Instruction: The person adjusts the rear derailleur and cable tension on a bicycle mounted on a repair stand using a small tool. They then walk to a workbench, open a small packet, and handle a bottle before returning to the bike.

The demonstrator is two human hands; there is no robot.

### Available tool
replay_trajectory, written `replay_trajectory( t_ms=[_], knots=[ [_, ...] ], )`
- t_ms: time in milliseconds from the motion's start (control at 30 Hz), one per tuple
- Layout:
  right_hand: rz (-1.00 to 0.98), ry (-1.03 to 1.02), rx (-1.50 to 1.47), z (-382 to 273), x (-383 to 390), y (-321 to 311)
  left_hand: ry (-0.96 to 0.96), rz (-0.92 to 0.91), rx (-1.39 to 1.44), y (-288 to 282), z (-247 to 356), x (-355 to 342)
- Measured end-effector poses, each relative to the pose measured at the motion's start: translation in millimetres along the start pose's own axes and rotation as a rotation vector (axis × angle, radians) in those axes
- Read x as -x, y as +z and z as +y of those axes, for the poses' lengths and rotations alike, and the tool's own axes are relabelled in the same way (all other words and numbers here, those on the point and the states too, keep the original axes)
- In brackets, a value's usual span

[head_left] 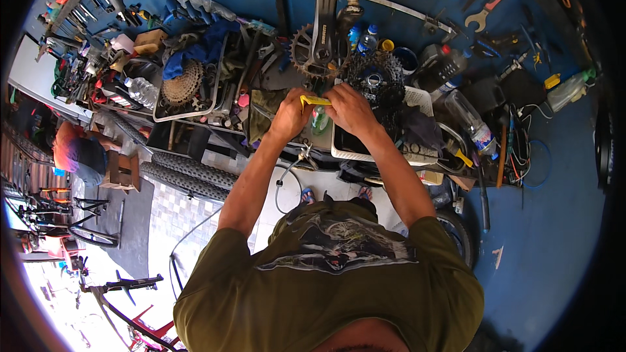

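Observation:
Between my two hands is a thin yellow strip-like thing [315,100]; its exact kind I cannot make out. My left hand [287,116] has its fingers closed on the strip's left end. The right end is pinched in my right hand [353,109]. Just below the strip, a small green and clear object [319,121] shows partly between my hands. Beyond them hangs a black bicycle crank arm [323,39] with a toothed chainring [301,49]. Dark sprockets [377,81] lie to the right of my right hand.
A tray [187,116] at left holds a tan cassette [181,85] and a blue cloth [202,45]. A white basket [365,150] and a plastic bottle [471,120] are at right. Wrenches [479,21] hang on the blue wall. At far left is another person [81,153].

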State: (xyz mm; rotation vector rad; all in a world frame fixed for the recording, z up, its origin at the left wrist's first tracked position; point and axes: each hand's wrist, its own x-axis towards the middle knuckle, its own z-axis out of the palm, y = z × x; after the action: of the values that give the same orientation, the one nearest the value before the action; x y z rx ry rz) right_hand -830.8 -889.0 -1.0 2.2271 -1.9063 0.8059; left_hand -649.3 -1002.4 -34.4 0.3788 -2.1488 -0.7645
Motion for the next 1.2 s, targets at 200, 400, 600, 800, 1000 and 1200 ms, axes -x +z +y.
replay_trajectory(
  t_ms=[200,400,600,800,1000,1200],
  knots=[
    [-0.056,0.037,0.044,-8.3,7.4,-4.1,0.006,-0.054,0.015,1.5,2.0,3.8],
    [0.001,0.095,0.045,-19.4,11.2,-4.0,0.058,-0.082,-0.067,-6.4,8.3,1.6],
    [0.085,0.246,-0.113,-27.7,23.0,-19.6,0.016,-0.049,-0.092,-16.1,44.0,-9.7],
    [0.34,0.489,-0.342,-57.6,128.8,-75.4,-0.377,-0.219,0.303,38.1,138.4,22.2],
    [0.589,0.953,-0.878,-123.7,349.4,-70.4,-0.425,-0.791,0.497,142.1,193.4,129.3],
    [1.166,1.574,-0.992,-263.5,567.0,-86.2,-0.4,-1.342,0.611,232.4,311.3,242.8]
  ],
)
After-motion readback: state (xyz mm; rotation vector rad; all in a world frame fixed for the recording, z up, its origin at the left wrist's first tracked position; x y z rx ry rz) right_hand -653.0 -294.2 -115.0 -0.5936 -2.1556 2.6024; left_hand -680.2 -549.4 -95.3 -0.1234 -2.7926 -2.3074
